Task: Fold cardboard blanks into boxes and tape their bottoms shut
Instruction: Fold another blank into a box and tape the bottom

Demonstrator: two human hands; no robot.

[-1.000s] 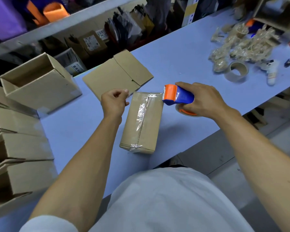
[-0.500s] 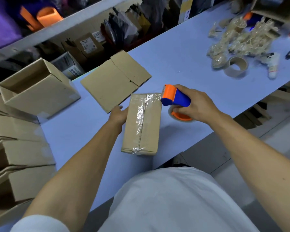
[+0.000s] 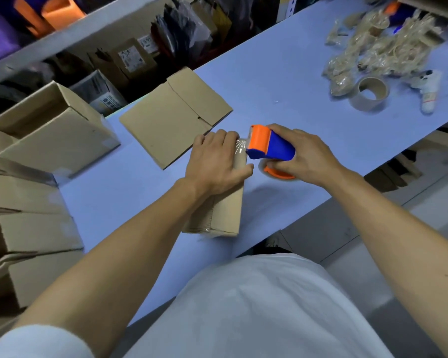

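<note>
A small brown cardboard box [image 3: 225, 215] lies bottom-up on the blue table [image 3: 282, 81], with clear tape along its seam. My left hand [image 3: 215, 161] lies flat on the far half of the box, fingers straight, pressing the tape down. My right hand [image 3: 305, 156] grips the blue and orange tape dispenser [image 3: 269, 147] at the box's far right corner. A short stretch of clear tape runs from the dispenser's orange head to the box edge. A flat cardboard blank [image 3: 173, 117] lies just beyond the box.
An open folded box [image 3: 49, 130] stands at the left. Several more folded boxes [image 3: 23, 228] are stacked along the left edge. A tape roll [image 3: 370, 95], a white tube [image 3: 428, 95] and a heap of plastic bags [image 3: 378, 45] lie at the far right. Shelves run behind the table.
My left hand has moved from the box's left side onto its top and now presses on the tape. The dispenser in my right hand stays at the far corner.
</note>
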